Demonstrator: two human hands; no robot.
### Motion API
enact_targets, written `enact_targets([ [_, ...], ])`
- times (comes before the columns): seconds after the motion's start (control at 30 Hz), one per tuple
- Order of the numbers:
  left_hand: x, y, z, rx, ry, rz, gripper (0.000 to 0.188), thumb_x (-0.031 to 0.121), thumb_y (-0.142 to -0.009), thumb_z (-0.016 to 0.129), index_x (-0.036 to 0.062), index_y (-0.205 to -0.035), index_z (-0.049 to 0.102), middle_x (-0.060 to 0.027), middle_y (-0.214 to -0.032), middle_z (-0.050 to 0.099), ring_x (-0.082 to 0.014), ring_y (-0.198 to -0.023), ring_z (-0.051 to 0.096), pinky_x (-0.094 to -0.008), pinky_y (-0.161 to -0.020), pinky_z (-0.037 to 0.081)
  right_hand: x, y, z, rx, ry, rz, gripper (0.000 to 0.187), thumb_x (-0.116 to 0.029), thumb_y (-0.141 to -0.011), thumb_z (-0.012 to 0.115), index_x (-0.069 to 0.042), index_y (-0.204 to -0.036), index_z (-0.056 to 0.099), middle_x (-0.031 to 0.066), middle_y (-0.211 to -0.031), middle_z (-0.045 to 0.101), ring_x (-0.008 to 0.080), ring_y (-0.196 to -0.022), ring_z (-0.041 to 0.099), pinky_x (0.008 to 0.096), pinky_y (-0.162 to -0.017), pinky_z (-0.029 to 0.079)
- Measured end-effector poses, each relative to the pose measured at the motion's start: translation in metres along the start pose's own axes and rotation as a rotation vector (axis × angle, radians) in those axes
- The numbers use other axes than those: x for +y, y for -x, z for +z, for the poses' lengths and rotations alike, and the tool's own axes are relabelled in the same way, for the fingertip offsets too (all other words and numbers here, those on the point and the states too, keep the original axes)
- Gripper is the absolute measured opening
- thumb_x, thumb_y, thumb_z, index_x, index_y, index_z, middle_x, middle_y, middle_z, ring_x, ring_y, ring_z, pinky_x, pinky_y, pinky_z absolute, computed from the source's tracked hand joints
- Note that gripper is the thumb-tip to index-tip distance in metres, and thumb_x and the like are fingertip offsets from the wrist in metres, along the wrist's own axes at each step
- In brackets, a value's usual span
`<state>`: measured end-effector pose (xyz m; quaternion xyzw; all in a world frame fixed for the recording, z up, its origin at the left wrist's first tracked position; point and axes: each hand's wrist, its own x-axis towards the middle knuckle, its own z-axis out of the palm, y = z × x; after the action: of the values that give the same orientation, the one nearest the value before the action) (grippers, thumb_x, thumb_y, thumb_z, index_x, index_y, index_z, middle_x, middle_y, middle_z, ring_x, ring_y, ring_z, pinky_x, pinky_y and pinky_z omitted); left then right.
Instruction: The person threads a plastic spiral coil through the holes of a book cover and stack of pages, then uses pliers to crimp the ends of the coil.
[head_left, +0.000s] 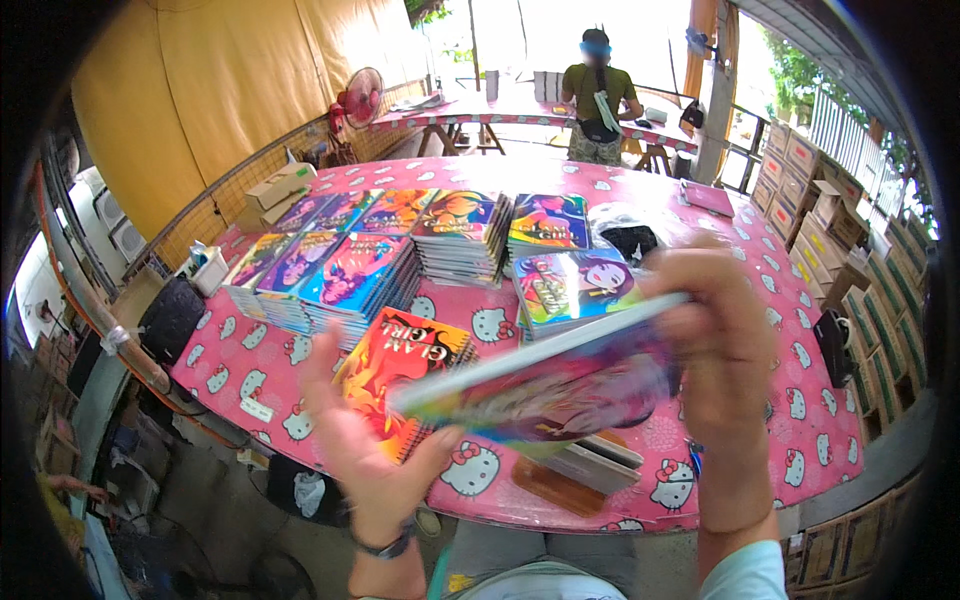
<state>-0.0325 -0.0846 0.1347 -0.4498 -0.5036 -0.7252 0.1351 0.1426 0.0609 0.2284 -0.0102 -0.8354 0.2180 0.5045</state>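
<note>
My right hand [722, 345], blurred by motion, grips the right end of a colorful notebook [560, 395], holding it tilted above the table. Near the notebook's lower left corner is my left hand [375, 445], its fingers spread and the thumb close to the cover; whether it touches is unclear. Just past that hand lies an orange spiral notebook [410, 350], partly covered by the held one. Beyond the held notebook stands a stack topped by a notebook with a drawn face [570, 290]. Below it, a grey block on a brown wooden piece [560, 485] sits at the near edge.
Several stacks of spiral notebooks [365, 270] fill the table's left and middle. Clear plastic [625, 225] lies behind the stacks. A pink patterned cloth [800, 430] covers the table. Cardboard boxes [830, 220] are piled at right. A person [600, 95] stands at a far table.
</note>
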Motion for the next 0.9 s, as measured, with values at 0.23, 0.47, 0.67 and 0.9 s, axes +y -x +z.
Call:
enact_targets([
  [0.23, -0.015, -0.035, -0.044, 0.018, -0.053, -0.183, 0.068, 0.006, -0.082, 0.066, -0.0035, -0.139, 0.031, -0.0144, -0.139, 0.04, -0.0191, -0.119, 0.047, -0.0324, -0.1, 0.039, 0.024, -0.064, 0.132, -0.126, 0.052, -0.445, 0.034, -0.021, -0.084, 0.062, -0.001, -0.11, 0.056, 0.0153, -0.111, 0.057, 0.034, -0.102, 0.055, 0.0424, -0.087, 0.045],
  [0.47, -0.124, 0.025, -0.124, -0.053, -0.824, -0.436, 0.036, 0.009, -0.091, 0.055, -0.0051, -0.124, 0.051, -0.0127, -0.125, 0.054, -0.0185, -0.107, 0.053, -0.031, -0.095, 0.04, 0.173, 0.016, 0.193, -0.472, -0.14, 0.361, 0.045, -0.029, -0.091, 0.056, 0.0, -0.124, 0.05, 0.0222, -0.118, 0.057, 0.0362, -0.113, 0.053, 0.0411, -0.098, 0.04],
  [0.67, -0.164, 0.044, -0.115, 0.222, -0.023, -0.551, 0.033, 0.008, -0.09, 0.053, -0.0053, -0.12, 0.055, -0.0125, -0.115, 0.059, -0.0167, -0.104, 0.054, -0.0292, -0.094, 0.04, 0.18, 0.052, 0.216, -0.597, -0.282, 0.535, 0.053, -0.028, -0.092, 0.052, 0.002, -0.134, 0.036, 0.0243, -0.134, 0.042, 0.0369, -0.126, 0.041, 0.0403, -0.105, 0.033],
  [0.9, -0.115, 0.028, -0.127, 0.36, -0.361, -0.359, 0.047, 0.011, -0.087, 0.055, -0.0011, -0.131, 0.044, -0.0112, -0.134, 0.044, -0.0195, -0.115, 0.048, -0.0343, -0.1, 0.034, 0.243, 0.044, 0.106, -0.093, 0.434, 0.565, 0.053, -0.027, -0.081, 0.069, 0.003, -0.121, 0.052, 0.0228, -0.107, 0.057, 0.0326, -0.102, 0.056, 0.045, -0.085, 0.046],
])
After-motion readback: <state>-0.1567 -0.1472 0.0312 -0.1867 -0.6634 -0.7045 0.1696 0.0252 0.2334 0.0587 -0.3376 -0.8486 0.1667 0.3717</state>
